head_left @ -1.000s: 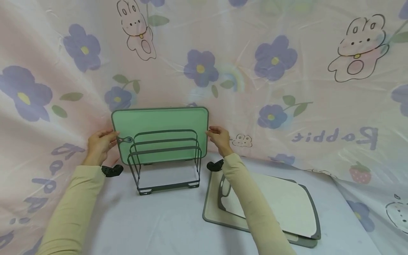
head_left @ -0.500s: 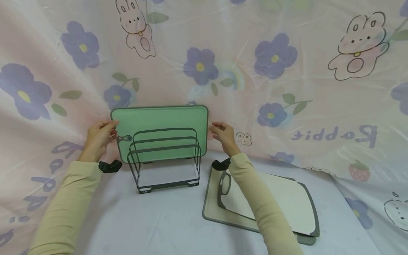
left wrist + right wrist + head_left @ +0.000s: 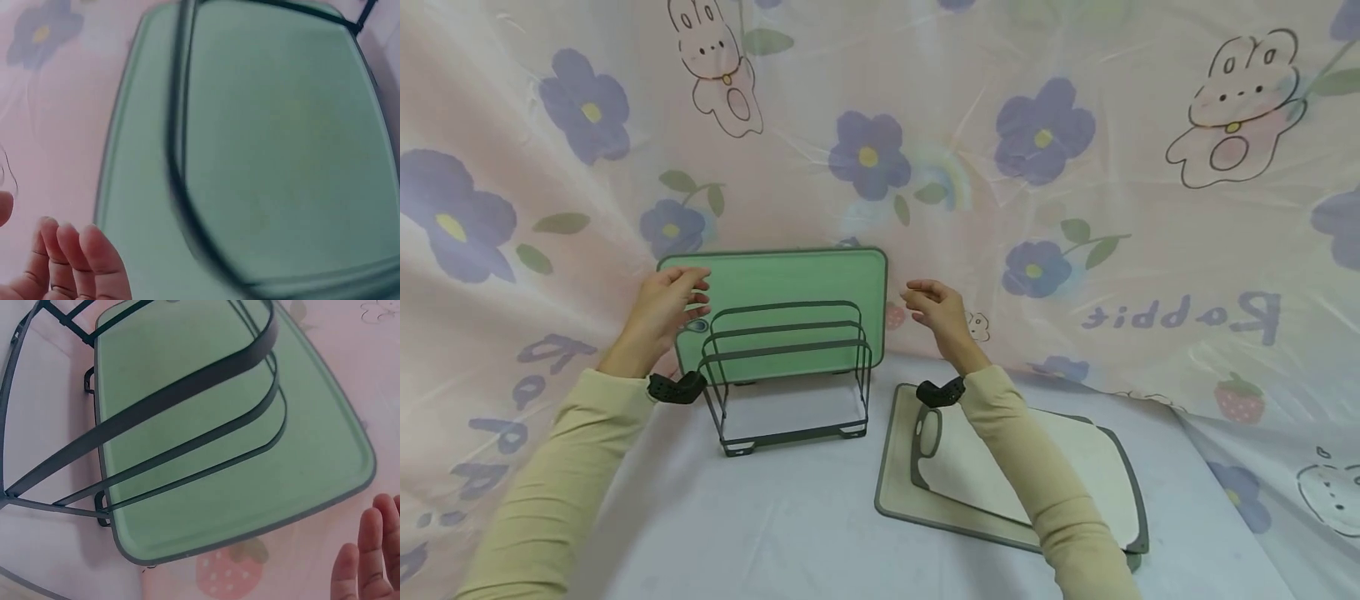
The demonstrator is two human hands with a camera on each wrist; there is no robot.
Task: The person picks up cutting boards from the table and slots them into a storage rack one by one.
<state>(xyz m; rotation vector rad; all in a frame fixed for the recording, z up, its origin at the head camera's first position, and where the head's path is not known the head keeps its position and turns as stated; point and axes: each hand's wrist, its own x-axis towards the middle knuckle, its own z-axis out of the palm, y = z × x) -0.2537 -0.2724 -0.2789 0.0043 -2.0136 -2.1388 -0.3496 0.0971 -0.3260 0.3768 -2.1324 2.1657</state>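
A green cutting board (image 3: 797,279) with a grey rim stands on its long edge in the rearmost part of a dark wire rack (image 3: 797,434). My left hand (image 3: 658,321) holds nothing; it overlaps the board's left side in the head view, hiding part of its edge. Beyond the board's right edge, my right hand (image 3: 943,321) is apart from it and bare of any object. Relaxed fingers (image 3: 103,265) show beside the board in the left wrist view. The right wrist view has loose fingers (image 3: 371,550) off the board's corner.
Right of the rack, a pale cutting board with grey ends (image 3: 977,471) lies on a larger beige board (image 3: 898,492), partly hidden by my right sleeve. A patterned curtain (image 3: 955,242) hangs close behind the rack. White cloth (image 3: 760,525) covers the table.
Both hands have let go of the board's side edges. The right hand has moved away rightward; the left has come up and rightward in front of the board. The board stays standing.
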